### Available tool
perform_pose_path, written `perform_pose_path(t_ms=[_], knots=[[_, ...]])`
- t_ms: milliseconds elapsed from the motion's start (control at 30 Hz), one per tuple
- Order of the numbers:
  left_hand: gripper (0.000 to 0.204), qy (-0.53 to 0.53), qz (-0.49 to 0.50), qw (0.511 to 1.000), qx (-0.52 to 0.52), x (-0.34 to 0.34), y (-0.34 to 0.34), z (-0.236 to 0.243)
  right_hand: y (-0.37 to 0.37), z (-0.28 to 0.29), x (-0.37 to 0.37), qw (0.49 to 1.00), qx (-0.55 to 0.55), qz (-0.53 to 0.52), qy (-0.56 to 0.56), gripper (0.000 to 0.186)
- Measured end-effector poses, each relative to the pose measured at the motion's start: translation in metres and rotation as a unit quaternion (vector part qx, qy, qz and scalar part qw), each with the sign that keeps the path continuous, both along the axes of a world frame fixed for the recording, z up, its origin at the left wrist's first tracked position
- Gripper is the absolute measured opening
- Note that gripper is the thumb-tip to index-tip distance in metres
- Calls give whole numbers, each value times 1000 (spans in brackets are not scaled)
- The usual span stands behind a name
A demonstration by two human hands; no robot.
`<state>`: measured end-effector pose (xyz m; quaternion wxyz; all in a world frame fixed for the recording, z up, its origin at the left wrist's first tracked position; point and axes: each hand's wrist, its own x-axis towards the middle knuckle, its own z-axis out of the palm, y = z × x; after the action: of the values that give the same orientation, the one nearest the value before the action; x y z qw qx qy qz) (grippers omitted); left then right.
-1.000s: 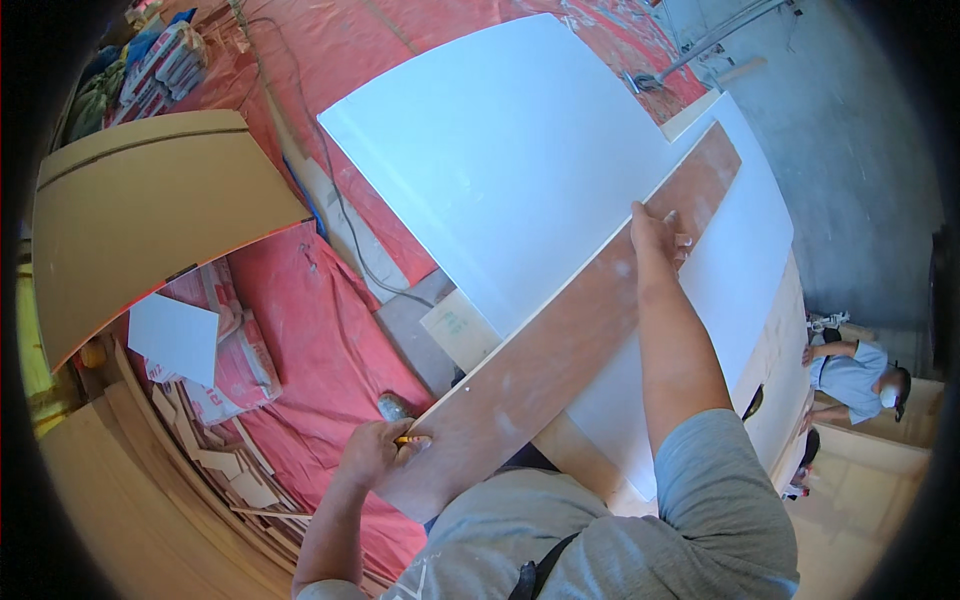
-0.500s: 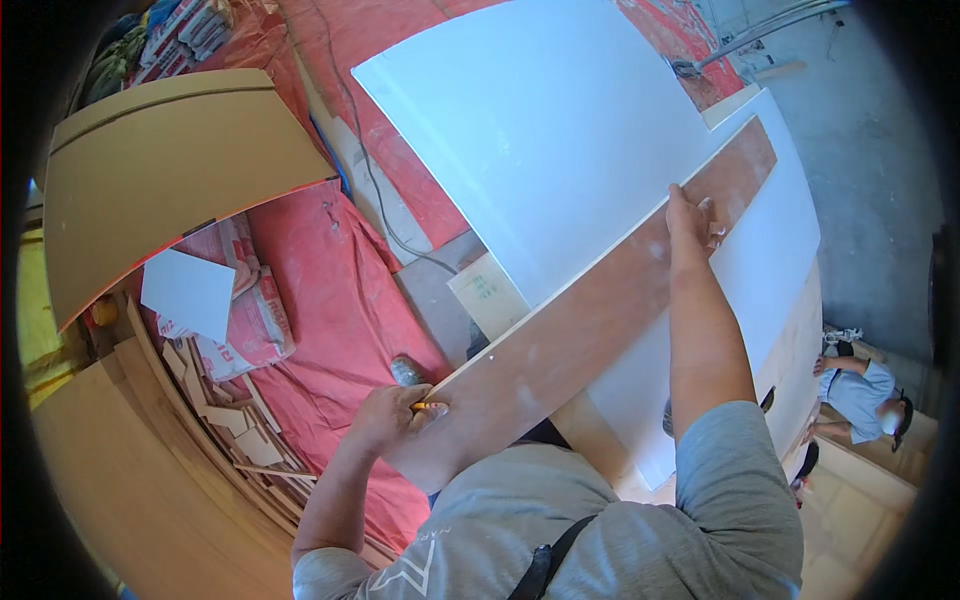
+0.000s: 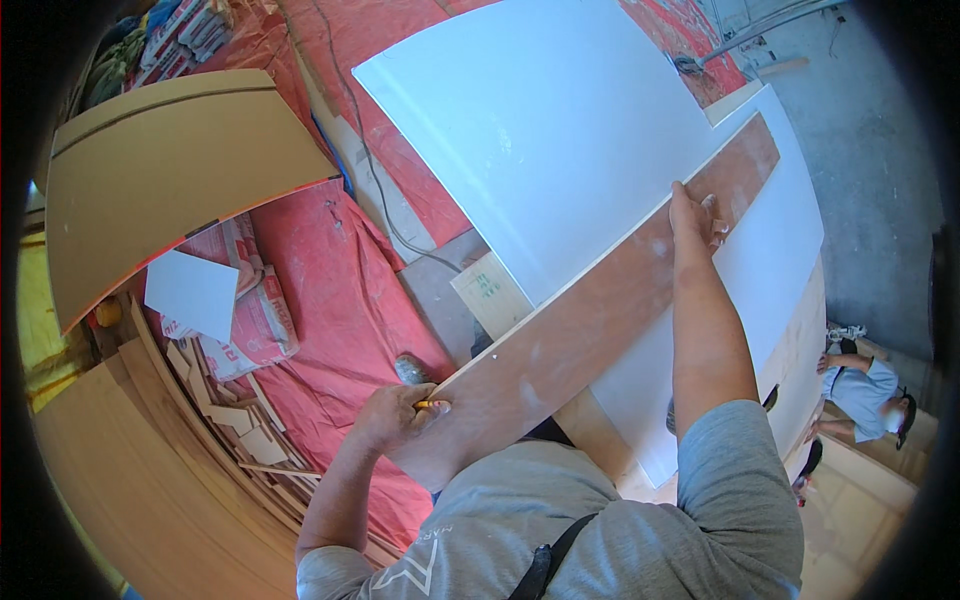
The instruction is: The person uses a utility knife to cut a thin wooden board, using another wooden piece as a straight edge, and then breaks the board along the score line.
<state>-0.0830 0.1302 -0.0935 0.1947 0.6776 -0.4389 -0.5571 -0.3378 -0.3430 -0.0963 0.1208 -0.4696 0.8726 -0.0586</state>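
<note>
A long brown wooden board (image 3: 585, 325) lies diagonally over large white sheets (image 3: 540, 130). At the board's near-left end, my left hand (image 3: 395, 418) is closed on it, with a yellow pencil (image 3: 430, 405) among the fingers. Farther along, my right hand (image 3: 695, 215) grips the board, thumb or fingers at its upper edge, arm stretched across it. A pale plywood piece (image 3: 485, 290) shows beside the board, under the white sheet's corner.
A tan panel (image 3: 175, 190), small white square (image 3: 190, 290), sacks (image 3: 265, 320) and wooden offcuts (image 3: 240, 420) are at left on red sheeting (image 3: 320, 260). A cable crosses the floor. A co-worker (image 3: 865, 395) bends at the far right, near metal tubing (image 3: 760, 30) above.
The scene has shifted up and right in view since a second ago, then barely moves. Both my hands stay on the board.
</note>
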Motion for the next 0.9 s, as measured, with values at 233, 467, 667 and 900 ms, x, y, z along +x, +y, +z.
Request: perform_pose_path(t_ms=[233,467,667,900], knots=[[38,1,-12,1000,19,1,-3,1,0,0,1,1000,3,-4,13,104],[38,6,-1,1000,-1,2,6,-10,-2,-5,0,1000,6,5,1,104],[40,31,-1,999,32,4,-1,-6,-11,-13,-16,1000,13,20,13,104],[39,-15,-22,998,51,2,2,-16,5,8,10,1000,19,-14,17,101]])
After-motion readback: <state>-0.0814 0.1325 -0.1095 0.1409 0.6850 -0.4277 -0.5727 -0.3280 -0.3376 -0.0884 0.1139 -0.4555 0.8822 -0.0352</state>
